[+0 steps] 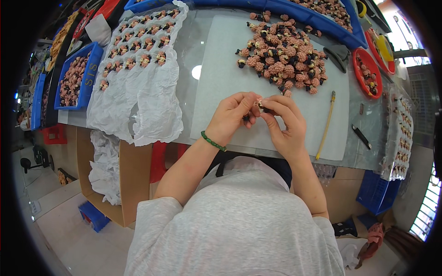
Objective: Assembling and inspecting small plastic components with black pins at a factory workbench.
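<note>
My left hand [231,115] and my right hand [286,123] meet above a grey mat [225,78], fingertips pinched together on one small pink and black figurine [261,106]. A green bead bracelet [212,141] circles my left wrist. Beyond my hands lies a loose heap of the same pink figurines [285,57] on the mat. To the left, crinkled white paper [138,92] carries rows of finished figurines [138,43].
A yellow-handled tool [327,126] and a black pen-like tool [361,136] lie right of my hands. Red dishes [367,73], blue trays [76,78] of figurines and a long blue bin [313,18] ring the table. A cardboard box [110,179] with white paper stands below left.
</note>
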`<state>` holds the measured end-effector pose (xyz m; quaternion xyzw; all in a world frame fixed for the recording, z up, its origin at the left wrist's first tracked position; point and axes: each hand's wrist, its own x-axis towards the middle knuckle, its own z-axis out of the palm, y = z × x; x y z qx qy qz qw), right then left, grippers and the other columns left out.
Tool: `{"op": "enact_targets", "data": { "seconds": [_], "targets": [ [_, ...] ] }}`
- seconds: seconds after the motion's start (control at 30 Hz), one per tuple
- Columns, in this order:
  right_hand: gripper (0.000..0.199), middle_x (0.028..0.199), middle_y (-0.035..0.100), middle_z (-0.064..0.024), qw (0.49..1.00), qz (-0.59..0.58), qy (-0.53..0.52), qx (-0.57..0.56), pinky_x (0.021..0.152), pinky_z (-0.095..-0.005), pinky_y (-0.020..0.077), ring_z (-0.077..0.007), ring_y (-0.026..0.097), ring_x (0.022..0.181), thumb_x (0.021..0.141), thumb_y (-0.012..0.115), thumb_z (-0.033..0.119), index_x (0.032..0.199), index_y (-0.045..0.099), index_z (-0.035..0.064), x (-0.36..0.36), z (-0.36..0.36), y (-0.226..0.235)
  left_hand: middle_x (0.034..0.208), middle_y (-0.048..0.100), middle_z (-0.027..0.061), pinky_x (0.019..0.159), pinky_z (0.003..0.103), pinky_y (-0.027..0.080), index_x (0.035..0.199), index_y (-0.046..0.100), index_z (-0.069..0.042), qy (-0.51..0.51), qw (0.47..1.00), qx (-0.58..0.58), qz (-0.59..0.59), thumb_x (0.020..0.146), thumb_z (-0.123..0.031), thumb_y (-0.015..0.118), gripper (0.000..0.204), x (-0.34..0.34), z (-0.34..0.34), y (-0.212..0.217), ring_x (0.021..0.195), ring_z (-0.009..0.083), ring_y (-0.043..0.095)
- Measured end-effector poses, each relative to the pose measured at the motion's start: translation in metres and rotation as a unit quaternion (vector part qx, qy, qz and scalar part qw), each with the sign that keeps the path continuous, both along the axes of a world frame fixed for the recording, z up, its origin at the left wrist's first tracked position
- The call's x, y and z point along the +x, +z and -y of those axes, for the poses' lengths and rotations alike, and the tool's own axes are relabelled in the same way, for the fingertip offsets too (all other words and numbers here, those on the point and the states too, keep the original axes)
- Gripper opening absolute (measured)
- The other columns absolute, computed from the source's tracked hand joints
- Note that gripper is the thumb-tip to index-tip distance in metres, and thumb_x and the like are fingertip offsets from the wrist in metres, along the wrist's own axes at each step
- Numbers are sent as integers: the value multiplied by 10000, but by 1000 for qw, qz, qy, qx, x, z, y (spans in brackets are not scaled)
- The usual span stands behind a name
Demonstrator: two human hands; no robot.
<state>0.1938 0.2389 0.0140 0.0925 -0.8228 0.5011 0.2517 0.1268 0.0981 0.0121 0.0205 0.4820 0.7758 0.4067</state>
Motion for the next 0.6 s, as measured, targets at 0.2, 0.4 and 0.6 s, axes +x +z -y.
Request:
{"op": "enact_targets", "data": {
  "seconds": [0.2, 0.4, 0.6],
  "targets": [
    [256, 1003, 559, -119, 958, 97, -62, -264, 712, -243, 498, -156, 572, 822, 774, 607, -44, 1024, 556, -40, 12, 11, 2, 845, 577, 18, 628, 199, 417, 1050, 555, 4, -5, 999, 31, -40, 885, -148, 521, 227, 2, 1, -4, 713, 68, 504],
    [399, 1005, 551, -116, 968, 81, -54, -229, 811, -255, 480, -155, 554, 917, 775, 597, -69, 1152, 474, -31, 17, 9, -12, 1027, 586, 76, 828, 245, 450, 1082, 532, 14, 17, 995, 86, -40, 838, -19, 539, 246, 7, 2, -8, 929, 121, 555],
    [347, 964, 581, -98, 970, 16, -65, -233, 788, -267, 498, -157, 578, 883, 762, 604, -78, 1096, 527, -26, 16, 11, -12, 1083, 559, 102, 862, 270, 444, 1105, 496, 13, -8, 993, 87, -75, 833, 1, 524, 273, 3, 5, -2, 984, 148, 545]
  ]
}}
